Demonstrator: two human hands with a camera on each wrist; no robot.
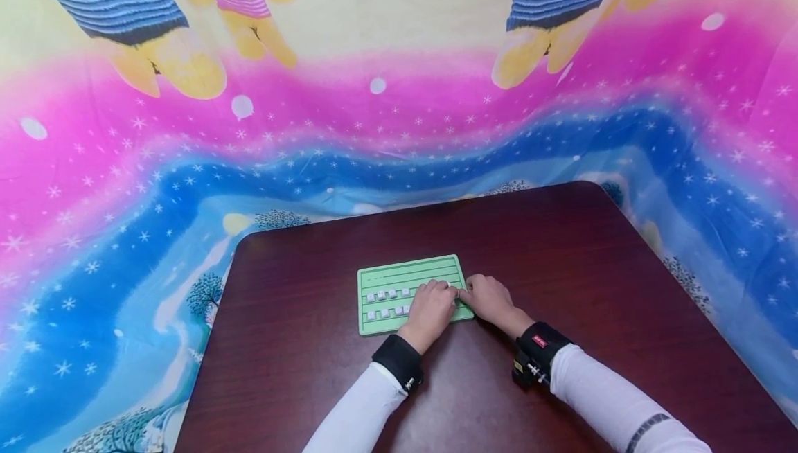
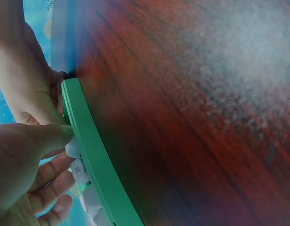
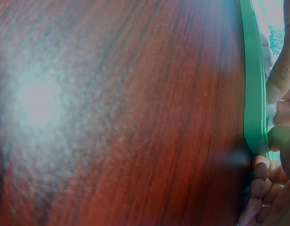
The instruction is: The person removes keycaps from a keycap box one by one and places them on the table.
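A light green grooved board (image 1: 408,266) lies on the table. White lettered keycaps (image 1: 392,294) stand in two rows on its left part. My left hand (image 1: 429,311) reaches over the board's right half. In the left wrist view its thumb and fingers pinch a white keycap (image 2: 73,149), beside another keycap (image 2: 79,172) marked with what looks like a B. My right hand (image 1: 494,300) is at the board's right edge, its thumb over the top and its curled fingers (image 3: 259,186) at the corner. The hands nearly meet, and the left one hides several keycaps.
The dark reddish-brown table (image 1: 299,370) has rounded far corners and a glossy surface. Behind it hangs a cloth (image 1: 399,127) printed with bears and snowflakes. Black bands (image 1: 542,345) with small devices sit on both wrists, over white sleeves.
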